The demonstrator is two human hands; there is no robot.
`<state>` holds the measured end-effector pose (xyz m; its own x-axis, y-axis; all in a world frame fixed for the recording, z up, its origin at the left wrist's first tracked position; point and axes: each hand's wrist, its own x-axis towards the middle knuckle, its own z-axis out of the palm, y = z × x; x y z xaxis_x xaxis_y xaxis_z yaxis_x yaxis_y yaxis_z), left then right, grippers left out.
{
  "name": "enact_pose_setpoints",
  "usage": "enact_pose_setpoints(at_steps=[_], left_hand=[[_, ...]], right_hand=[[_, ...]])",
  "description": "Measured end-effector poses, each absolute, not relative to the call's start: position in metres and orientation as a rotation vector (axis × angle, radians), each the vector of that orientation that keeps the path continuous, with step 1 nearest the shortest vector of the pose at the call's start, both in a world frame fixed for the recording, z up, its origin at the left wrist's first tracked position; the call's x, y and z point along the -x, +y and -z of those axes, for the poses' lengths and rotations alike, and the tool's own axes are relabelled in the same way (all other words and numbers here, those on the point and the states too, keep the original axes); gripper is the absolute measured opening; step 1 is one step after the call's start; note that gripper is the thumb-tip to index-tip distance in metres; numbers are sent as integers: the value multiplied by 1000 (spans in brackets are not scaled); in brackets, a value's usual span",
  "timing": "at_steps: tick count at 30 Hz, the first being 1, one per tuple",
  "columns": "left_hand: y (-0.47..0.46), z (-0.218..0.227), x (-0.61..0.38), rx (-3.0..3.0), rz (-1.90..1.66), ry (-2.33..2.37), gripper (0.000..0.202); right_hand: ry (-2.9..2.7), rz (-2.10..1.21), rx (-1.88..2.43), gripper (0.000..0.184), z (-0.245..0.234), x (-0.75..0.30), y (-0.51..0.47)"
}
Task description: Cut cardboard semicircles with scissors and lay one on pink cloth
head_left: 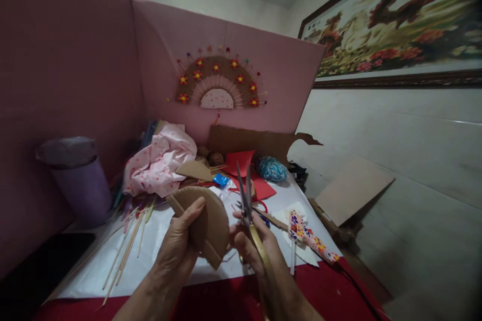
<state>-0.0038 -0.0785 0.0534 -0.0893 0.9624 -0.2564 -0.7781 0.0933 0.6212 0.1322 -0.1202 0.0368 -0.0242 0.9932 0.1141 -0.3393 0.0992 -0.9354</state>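
Note:
My left hand [176, 251] is closed around a brown cardboard half-disc [211, 220], thumb pressed on its face, holding it upright above the table. Beside it, my right hand [252, 248] grips gold-handled scissors [246, 200] whose steel blades point up and away, just right of the cardboard's curved edge. The blades look nearly closed and touch nothing.
The white-covered table [158, 261] holds wooden skewers [126, 248], pink dotted fabric [160, 163], red paper [244, 163], a blue yarn ball [271, 168], a colourful glue gun [309, 238]. A lilac bin [81, 180] stands left. A decorated cardboard fan [218, 83] hangs on the pink backboard.

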Motion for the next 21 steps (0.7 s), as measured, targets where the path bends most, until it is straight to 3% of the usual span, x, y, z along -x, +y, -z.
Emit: enact_pose_setpoints(at_steps=[5, 10, 21], left_hand=[[-80, -45, -5, -328, -1491, 684, 15], [-81, -41, -6, -452, -1556, 594, 32], [-85, -44, -2, -788, -1652, 709, 16]], right_hand=[[-1064, -1107, 829, 39, -52, -129, -103], [-1155, -1037, 808, 42, -47, -135, -84], [-1159, -1007, 732, 42, -14, -148, -76]])
